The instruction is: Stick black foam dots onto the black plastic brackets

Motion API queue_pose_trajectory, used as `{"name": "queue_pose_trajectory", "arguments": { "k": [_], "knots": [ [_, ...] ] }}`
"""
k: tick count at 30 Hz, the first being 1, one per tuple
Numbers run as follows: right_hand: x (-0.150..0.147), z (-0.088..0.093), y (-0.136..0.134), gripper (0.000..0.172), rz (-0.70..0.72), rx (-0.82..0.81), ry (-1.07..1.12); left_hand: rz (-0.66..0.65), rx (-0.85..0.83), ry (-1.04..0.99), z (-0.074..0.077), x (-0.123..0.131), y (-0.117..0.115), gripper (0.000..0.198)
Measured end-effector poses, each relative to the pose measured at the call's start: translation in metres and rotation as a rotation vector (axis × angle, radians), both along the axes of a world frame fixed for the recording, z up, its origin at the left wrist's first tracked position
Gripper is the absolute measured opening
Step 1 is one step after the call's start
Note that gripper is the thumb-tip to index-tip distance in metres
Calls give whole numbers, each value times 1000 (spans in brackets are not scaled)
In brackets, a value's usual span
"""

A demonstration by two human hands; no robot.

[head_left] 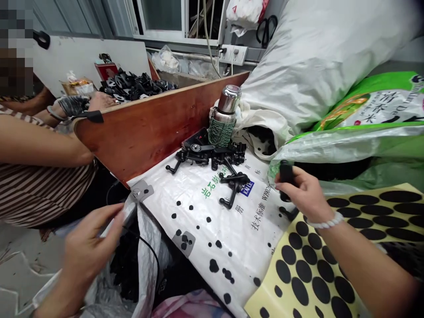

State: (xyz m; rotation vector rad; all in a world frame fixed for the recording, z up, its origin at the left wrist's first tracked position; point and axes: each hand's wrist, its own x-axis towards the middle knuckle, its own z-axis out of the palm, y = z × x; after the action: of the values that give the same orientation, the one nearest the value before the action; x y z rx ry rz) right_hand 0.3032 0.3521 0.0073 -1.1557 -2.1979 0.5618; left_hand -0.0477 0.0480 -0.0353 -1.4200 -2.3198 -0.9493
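Note:
My right hand (pixel 306 194), with a pale beaded bracelet on the wrist, grips a black plastic part (pixel 286 173) upright between thumb and fingers. It is above the right side of the white printed sheet (pixel 202 229). At the lower left, my left hand (pixel 91 247) is slightly blurred, fingers stretched out and nothing visible in them. Below it an open white sack (pixel 149 247) contains black pieces. Several black plastic arms with knobbed ends (pixel 233 181) lie on the sheet. Beside my right forearm are yellow backing sheets with black round stickers (pixel 303 271).
A reddish wooden board (pixel 159 128) stands along the left of the work surface. Behind it, a person's gloved hand (pixel 71 106) is near a heap of black parts (pixel 135 86). A steel flask (pixel 227 110) stands at the back. Green bags (pixel 364 115) and a large white sack (pixel 318 57) line the right.

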Motion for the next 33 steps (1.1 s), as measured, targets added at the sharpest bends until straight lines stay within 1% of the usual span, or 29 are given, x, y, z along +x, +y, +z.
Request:
{"name": "queue_pose_trajectory", "arguments": {
  "k": [1, 3, 4, 5, 7, 9, 11, 13, 15, 17, 21, 24, 26, 28, 30, 32, 33],
  "knots": [
    [-7, -3, 3, 12, 0, 11, -9, -132, 51, 2, 12, 24, 25, 19],
    [-26, -11, 11, 15, 27, 34, -53, -354, 69, -8, 26, 70, 72, 20],
    [-36, -15, 15, 16, 55, 43, -88, -420, 40, -23, 30, 91, 94, 22],
    [-44, -19, 18, 16, 87, 48, -127, -457, 20, -28, 31, 109, 114, 24],
    [-57, -26, 23, 17, 151, 40, -211, -487, -110, -15, 31, 137, 148, 29],
    [-62, -31, 26, 20, 191, 28, -280, -481, -272, -13, 27, 156, 175, 34],
    [-60, -34, 27, 22, 202, 37, -321, -475, -354, -18, 22, 166, 193, 34],
    [-55, -35, 26, 20, 200, 61, -340, -476, -376, -26, 17, 169, 201, 26],
    [-48, -35, 22, 19, 190, 84, -343, -481, -375, -37, 14, 168, 200, 17],
    [-40, -34, 16, 19, 181, 102, -327, -495, -365, -57, 13, 163, 192, 16],
    [-24, -30, -3, 20, 188, 121, -233, -539, -330, -125, 17, 147, 161, 15],
    [-17, -29, -15, 25, 192, 111, -162, -533, -197, -136, 21, 136, 132, 15],
    [-19, -30, -23, 26, 197, 84, -137, -515, -54, -43, 23, 129, 115, 16],
    [-24, -33, -32, 26, 222, 36, -122, -488, 48, 99, 24, 122, 99, 17],
    [-33, -35, -43, 26, 273, -26, -115, -467, 89, 205, 25, 114, 82, 16],
    [-45, -35, -57, 24, 348, -71, -122, -448, 106, 254, 26, 103, 63, 14],
    [-52, -34, -64, 22, 393, -67, -132, -429, 112, 262, 27, 96, 53, 13]
  ]
}}
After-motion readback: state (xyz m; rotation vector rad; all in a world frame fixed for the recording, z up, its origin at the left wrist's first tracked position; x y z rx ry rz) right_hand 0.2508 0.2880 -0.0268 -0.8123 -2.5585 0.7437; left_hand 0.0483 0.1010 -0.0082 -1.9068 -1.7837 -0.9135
